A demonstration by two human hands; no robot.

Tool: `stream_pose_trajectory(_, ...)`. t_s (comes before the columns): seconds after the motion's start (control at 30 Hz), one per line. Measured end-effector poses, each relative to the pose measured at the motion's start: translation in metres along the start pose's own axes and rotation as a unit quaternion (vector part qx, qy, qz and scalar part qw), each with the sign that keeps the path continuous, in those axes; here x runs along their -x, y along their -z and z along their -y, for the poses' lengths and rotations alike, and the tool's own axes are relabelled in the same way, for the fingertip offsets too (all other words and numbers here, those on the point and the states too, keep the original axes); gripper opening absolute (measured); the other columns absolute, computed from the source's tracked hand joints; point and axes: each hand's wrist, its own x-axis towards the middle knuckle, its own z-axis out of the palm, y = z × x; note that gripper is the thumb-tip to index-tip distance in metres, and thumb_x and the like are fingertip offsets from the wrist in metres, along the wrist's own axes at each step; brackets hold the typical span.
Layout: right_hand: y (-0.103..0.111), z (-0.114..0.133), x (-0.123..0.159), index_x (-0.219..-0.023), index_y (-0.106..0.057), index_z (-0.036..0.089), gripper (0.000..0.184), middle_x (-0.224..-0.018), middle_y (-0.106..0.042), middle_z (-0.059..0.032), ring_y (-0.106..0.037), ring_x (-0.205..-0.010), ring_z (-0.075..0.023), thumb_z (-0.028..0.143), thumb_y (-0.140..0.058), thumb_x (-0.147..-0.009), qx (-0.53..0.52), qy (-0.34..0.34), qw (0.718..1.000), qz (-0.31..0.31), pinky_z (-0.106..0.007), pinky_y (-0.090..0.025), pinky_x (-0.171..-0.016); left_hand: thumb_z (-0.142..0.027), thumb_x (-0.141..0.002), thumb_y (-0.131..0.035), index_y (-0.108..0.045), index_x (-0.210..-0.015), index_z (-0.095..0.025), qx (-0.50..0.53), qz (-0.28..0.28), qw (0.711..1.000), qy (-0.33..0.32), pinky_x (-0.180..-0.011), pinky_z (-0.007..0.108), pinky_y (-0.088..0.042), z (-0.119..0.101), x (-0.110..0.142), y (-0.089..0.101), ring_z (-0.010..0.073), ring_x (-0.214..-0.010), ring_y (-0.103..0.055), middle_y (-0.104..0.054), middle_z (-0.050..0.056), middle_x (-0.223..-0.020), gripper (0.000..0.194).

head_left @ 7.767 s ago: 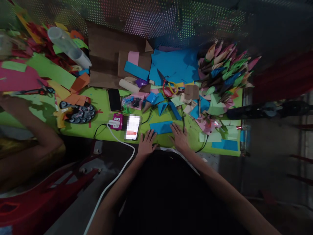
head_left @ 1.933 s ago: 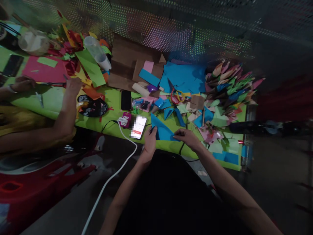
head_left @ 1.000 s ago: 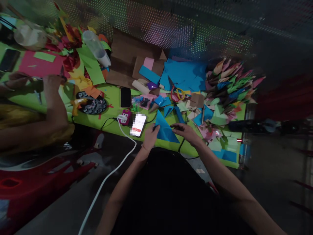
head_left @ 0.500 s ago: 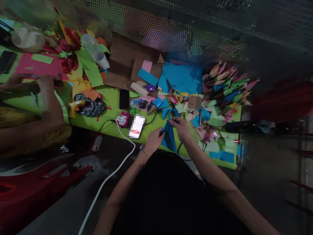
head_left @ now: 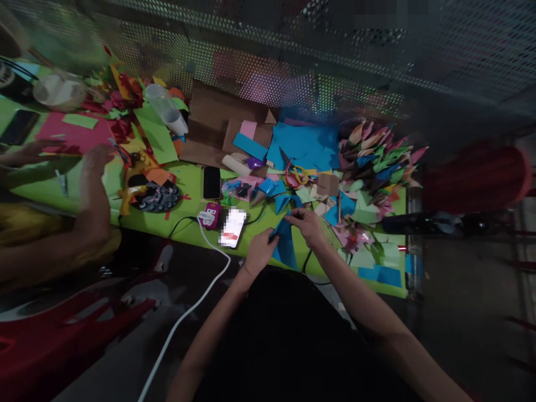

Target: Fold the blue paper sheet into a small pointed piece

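Note:
A folded blue paper triangle (head_left: 286,248) stands point down over the near edge of the green table (head_left: 184,184). My left hand (head_left: 260,251) pinches its left side. My right hand (head_left: 307,224) grips its top end, fingers closed on the fold. Both hands sit just right of a lit phone (head_left: 232,226) lying on the table.
More blue folded pieces (head_left: 281,200), a blue sheet stack (head_left: 307,146), scissors (head_left: 295,175) and a heap of folded paper cones (head_left: 377,159) lie beyond. A dark phone (head_left: 211,182), a pink charger (head_left: 211,215) with a white cable (head_left: 192,312). Another person's hands (head_left: 94,162) work at left.
The blue paper went from a flat strip under my palms to a triangle lifted in both hands, then turned upright with its point toward me. The other person's hands shifted at left.

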Motion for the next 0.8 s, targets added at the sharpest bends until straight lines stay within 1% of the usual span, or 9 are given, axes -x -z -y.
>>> stream_pose_trajectory(0.13,0.0011,0.0021,0.0007,-0.062,-0.061,0.021,0.050,-0.061,-0.052,0.0032,-0.044,-0.062,-0.0134,0.065,-0.084,-0.052,-0.007,-0.004,1.000,-0.005,-0.029,-0.036,-0.060,-0.025,-0.092,-0.054,-0.064,-0.084,-0.020,0.009,0.002,1.000,0.003,-0.063,0.028,-0.033,0.0010,-0.0010,-0.0008,0.0162,-0.067,-0.056,-0.061,-0.001,-0.070,0.014)
stream_pose_trajectory(0.23,0.0011,0.0034,0.0017,-0.062,-0.061,0.022,0.050,-0.061,-0.053,0.0032,-0.045,-0.062,-0.0137,0.065,-0.083,-0.053,-0.003,-0.008,1.000,-0.003,-0.029,-0.038,-0.061,-0.025,-0.092,-0.054,-0.063,-0.084,-0.020,0.017,0.005,1.000,0.001,-0.063,0.027,-0.032,0.0008,-0.0013,-0.0013,0.0160,-0.066,-0.054,-0.059,-0.001,-0.069,0.013)
stream_pose_trajectory(0.43,0.0021,0.0067,0.0028,-0.069,-0.064,0.022,0.045,-0.068,-0.059,0.0010,-0.052,-0.069,-0.0162,0.064,-0.078,-0.061,0.000,0.011,1.000,-0.012,-0.031,-0.045,-0.067,-0.023,-0.092,-0.054,-0.063,-0.084,-0.020,0.035,0.019,0.999,-0.008,-0.064,0.027,-0.034,-0.0017,-0.0006,-0.0015,0.0161,-0.068,-0.055,-0.060,0.000,-0.072,0.013)
stream_pose_trajectory(0.53,0.0032,0.0089,0.0034,-0.076,-0.067,0.023,0.045,-0.071,-0.061,0.0001,-0.053,-0.071,-0.0169,0.066,-0.075,-0.065,-0.001,0.010,1.000,-0.005,-0.032,-0.045,-0.068,-0.024,-0.092,-0.054,-0.063,-0.085,-0.019,0.044,0.013,0.999,-0.004,-0.065,0.028,-0.035,-0.0015,-0.0004,-0.0019,0.0161,-0.069,-0.055,-0.061,0.000,-0.073,0.013)
stream_pose_trajectory(0.6,0.0034,0.0087,0.0043,-0.078,-0.067,0.023,0.047,-0.071,-0.059,0.0008,-0.052,-0.070,-0.0161,0.067,-0.075,-0.064,-0.006,0.002,1.000,0.010,-0.031,-0.044,-0.068,-0.025,-0.092,-0.054,-0.064,-0.085,-0.018,0.048,0.001,0.999,0.006,-0.065,0.028,-0.035,-0.0007,-0.0003,-0.0021,0.0164,-0.069,-0.055,-0.061,0.000,-0.073,0.014)
stream_pose_trajectory(0.7,0.0027,0.0050,0.0058,-0.067,-0.061,0.022,0.050,-0.063,-0.052,0.0036,-0.045,-0.063,-0.0137,0.065,-0.082,-0.055,0.021,-0.011,0.999,0.041,-0.029,-0.038,-0.062,-0.025,-0.092,-0.053,-0.063,-0.083,-0.018,0.051,-0.009,0.999,0.013,-0.065,0.028,-0.035,0.0003,-0.0001,-0.0018,0.0159,-0.068,-0.054,-0.059,-0.001,-0.071,0.015)
stream_pose_trajectory(0.77,0.0014,0.0019,0.0065,-0.060,-0.055,0.022,0.053,-0.060,-0.046,0.0049,-0.041,-0.061,-0.0127,0.065,-0.084,-0.052,0.038,-0.008,0.998,0.040,-0.029,-0.035,-0.060,-0.025,-0.092,-0.053,-0.060,-0.079,-0.019,0.054,-0.004,0.998,0.010,-0.064,0.028,-0.034,0.0000,-0.0002,-0.0008,0.0151,-0.066,-0.052,-0.055,-0.002,-0.068,0.016)
stream_pose_trajectory(0.8,0.0007,0.0007,0.0065,-0.059,-0.054,0.022,0.054,-0.059,-0.046,0.0049,-0.040,-0.061,-0.0126,0.067,-0.083,-0.053,0.037,-0.006,0.999,0.036,-0.029,-0.035,-0.060,-0.025,-0.092,-0.053,-0.059,-0.077,-0.019,0.057,0.000,0.998,0.008,-0.063,0.028,-0.033,-0.0004,-0.0002,-0.0001,0.0147,-0.065,-0.051,-0.053,-0.003,-0.067,0.018)
